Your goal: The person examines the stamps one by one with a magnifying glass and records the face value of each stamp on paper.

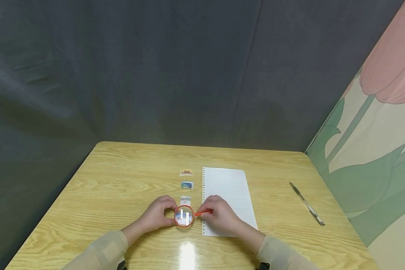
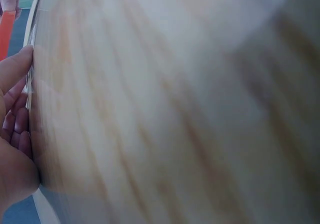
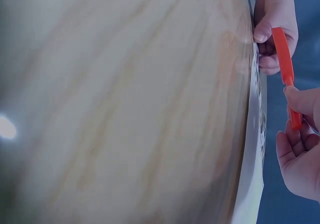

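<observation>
My right hand [image 1: 221, 215] pinches the handle of a red-rimmed magnifying glass [image 1: 184, 226]. Its round lens is over a small bluish stamp [image 1: 179, 217], and bright reflections cover part of that stamp. On the lens's left side my left hand [image 1: 155, 214] rests at the table, index finger and thumb spread apart near the rim. From the right wrist view, the red magnifying glass [image 3: 283, 56] appears edge-on above the tabletop, its handle between thumb and fingers of the right hand [image 3: 302, 154]. Three more stamps, a pale one [image 1: 185, 200], a blue-green one [image 1: 187, 185] and a yellowish one [image 1: 186, 173], line up beyond the lens.
Lined paper [image 1: 227, 183] with punched holes lies right of the stamps, partly under the right hand. A capped pen [image 1: 307, 204] is farther right on the wooden table [image 1: 131, 165]. Dark curtain [image 1: 175, 75] hangs behind and left; a tulip-patterned cloth [image 1: 388, 142] hangs at right.
</observation>
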Demonstrator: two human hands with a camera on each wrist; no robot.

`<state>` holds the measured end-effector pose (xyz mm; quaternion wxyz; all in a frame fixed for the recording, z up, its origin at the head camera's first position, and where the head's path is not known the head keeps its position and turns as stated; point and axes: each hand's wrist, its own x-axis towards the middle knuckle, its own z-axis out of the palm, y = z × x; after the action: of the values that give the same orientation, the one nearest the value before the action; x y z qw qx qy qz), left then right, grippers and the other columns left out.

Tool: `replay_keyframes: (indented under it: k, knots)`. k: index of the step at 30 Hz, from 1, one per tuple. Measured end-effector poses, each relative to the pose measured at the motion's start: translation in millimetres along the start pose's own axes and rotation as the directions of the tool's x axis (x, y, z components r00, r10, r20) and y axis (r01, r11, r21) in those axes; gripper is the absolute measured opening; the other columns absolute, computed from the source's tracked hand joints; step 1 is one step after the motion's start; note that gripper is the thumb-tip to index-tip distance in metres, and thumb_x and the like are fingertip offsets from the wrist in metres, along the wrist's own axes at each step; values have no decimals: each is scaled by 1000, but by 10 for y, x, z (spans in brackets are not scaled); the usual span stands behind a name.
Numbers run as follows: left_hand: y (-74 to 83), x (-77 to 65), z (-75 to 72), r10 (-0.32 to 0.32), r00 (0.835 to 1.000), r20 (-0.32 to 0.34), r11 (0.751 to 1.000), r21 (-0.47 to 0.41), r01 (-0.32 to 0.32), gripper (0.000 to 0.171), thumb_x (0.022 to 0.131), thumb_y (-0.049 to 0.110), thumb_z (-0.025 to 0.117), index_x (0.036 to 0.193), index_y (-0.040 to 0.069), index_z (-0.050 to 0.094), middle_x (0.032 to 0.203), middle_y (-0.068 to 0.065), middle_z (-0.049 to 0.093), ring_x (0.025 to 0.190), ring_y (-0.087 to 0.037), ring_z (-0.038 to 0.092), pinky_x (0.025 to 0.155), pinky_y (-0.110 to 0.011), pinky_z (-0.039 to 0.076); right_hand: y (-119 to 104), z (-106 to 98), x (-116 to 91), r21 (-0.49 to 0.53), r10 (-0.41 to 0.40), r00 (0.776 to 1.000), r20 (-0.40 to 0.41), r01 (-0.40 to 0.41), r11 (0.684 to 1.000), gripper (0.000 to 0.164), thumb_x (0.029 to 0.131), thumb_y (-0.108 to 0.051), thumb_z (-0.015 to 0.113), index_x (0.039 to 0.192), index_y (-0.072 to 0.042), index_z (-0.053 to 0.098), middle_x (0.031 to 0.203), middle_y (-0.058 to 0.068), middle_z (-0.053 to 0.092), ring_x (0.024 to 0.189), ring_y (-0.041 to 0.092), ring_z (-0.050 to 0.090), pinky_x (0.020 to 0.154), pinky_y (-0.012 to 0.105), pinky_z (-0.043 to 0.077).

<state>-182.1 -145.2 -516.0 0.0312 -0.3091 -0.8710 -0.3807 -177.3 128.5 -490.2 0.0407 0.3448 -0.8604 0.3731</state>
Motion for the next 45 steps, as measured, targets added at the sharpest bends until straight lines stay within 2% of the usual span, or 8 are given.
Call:
replay_keyframes:
  k: [6,11,31,45]
  knots:
    - [-2,-1,2,-8,1000,1,1000,11,8,29,67,15,91,85,19,68,98,10,61,95,-13,55,87,-34,49,-20,25,30,-17,-33,999,6,33,999,14,79,-4,80,87,-16,77,83,-11,64,79,4,52,72,24,45]
    - [-4,0,6,-3,1000,-9,1000,17,3,31,65,13,91,83,19,65,97,9,61,94,-13,55,85,-34,49,-48,21,43,-10,-6,1000,12,6,1000,13,81,-4,79,87,-15,77,83,-11,63,77,4,50,69,22,44]
    - [-26,-3,14,-16,1000,3,1000,25,16,33,65,16,92,84,18,64,99,9,62,94,-13,56,87,-35,49,-63,15,58,8,15,1000,3,-15,1000,13,81,-2,79,87,-14,78,85,-10,64,80,5,53,71,23,46]
    - [-11,-1,0,10,1000,-9,1000,17,-10,32,64,11,91,83,17,66,97,9,62,93,-13,56,85,-35,49,-66,22,44,-13,15,1000,1,-15,1000,12,80,-4,80,86,-14,77,82,-8,63,77,4,50,69,22,45]
